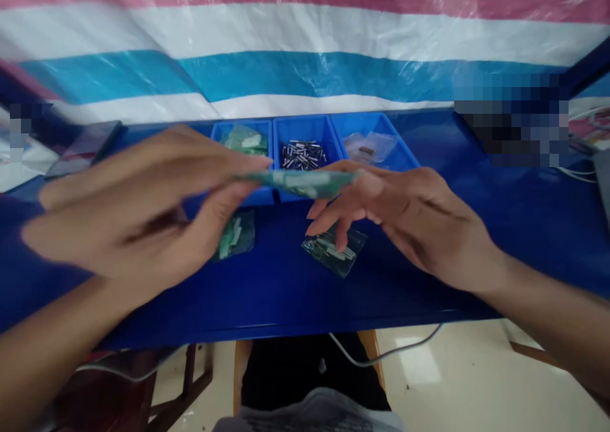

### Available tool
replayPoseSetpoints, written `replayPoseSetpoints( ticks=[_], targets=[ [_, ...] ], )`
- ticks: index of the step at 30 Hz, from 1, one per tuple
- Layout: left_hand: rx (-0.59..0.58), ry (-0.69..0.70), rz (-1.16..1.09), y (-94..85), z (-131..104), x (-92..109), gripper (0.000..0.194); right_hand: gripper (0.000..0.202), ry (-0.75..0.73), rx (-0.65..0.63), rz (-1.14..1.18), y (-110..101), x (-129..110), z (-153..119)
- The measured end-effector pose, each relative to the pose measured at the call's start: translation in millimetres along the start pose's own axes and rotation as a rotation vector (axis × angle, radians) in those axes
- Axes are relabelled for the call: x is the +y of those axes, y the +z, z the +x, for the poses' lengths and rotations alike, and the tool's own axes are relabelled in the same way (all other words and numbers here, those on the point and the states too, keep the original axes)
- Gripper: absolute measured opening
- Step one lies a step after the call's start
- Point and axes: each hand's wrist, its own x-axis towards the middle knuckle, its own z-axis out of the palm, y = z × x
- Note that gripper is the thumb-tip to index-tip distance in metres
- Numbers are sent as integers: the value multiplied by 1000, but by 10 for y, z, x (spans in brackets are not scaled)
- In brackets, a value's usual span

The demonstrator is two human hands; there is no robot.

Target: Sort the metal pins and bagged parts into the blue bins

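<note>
Between my two hands a small green plastic bag (307,181) is stretched sideways, with something whitish inside. My left hand (143,209) pinches its left end between thumb and fingers. At the right end, my right hand (405,209) grips it by thumb and forefinger, the other fingers hanging curled below. Under those fingers a clear bag (344,263) with slim white pieces lies on the blue table (281,292). Another small bag (244,235) with green and white contents lies partly hidden by my left hand.
Behind my hands stand three blue bins: one with green bags (245,138), one with short dark metal pins (304,155), one with a clear bag (369,146) holding brown pieces. A dark flat device (86,146) sits at left. A cable (391,361) hangs below the table edge.
</note>
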Motion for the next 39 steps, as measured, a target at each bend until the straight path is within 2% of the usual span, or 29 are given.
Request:
replayPoseSetpoints(
  ticks=[3, 4, 5, 7, 9, 11, 14, 17, 20, 23, 26, 29, 30, 32, 34, 36, 37, 39],
  targets=[
    [208, -146, 46, -43, 151, -190, 19, 26, -208, 71, -566, -14, 38, 4],
    [232, -185, 38, -67, 227, -285, 26, 25, -267, 60, -715, -20, 61, 5],
    [210, -221, 46, -98, 305, -394, 31, 26, -306, 37, -818, -23, 85, 6],
    [51, -221, 129, -171, 435, -628, 34, 29, -318, -17, -918, -25, 123, 5],
    [-125, -102, 201, -232, 509, -833, 29, 32, -280, -68, -964, -22, 136, -1],
    [-208, 80, 231, -255, 524, -941, 28, 31, -233, -114, -1021, -18, 123, -8],
    [-159, 276, 394, -225, 472, -886, 28, 29, -143, -222, -1103, -19, 81, -7],
    [-209, 406, 376, -188, 398, -732, 28, 51, -40, -358, -1139, -28, 46, 10],
    [-344, 549, 462, -197, 358, -644, 40, 50, 41, -415, -1089, -39, 32, 23],
    [-377, 601, 643, -224, 351, -590, 45, 45, 64, -372, -906, -44, 38, 24],
    [-320, 630, 692, -223, 354, -531, 45, 32, 27, -260, -705, -43, 45, 22],
    [-341, 617, 614, -200, 359, -514, 45, 9, 1, -101, -506, -42, 29, 24],
    [-365, 604, 580, -192, 360, -520, 45, 6, 1, -51, -418, -43, 20, 24],
    [-385, 589, 518, -178, 357, -537, 42, 16, -12, 7, -220, -44, 0, 25],
    [-300, 565, 455, -164, 337, -534, 35, 29, -55, 24, -56, -37, -18, 21],
    [-162, 536, 347, -140, 291, -487, 35, 25, -87, 72, 16, -15, -36, 10],
    [-112, 530, 288, -119, 259, -444, 45, 19, -76, 117, 16, 1, -46, 2],
    [-107, 519, 196, -55, 184, -324, 66, 9, -32, 223, -26, 34, -69, -16]
  ],
)
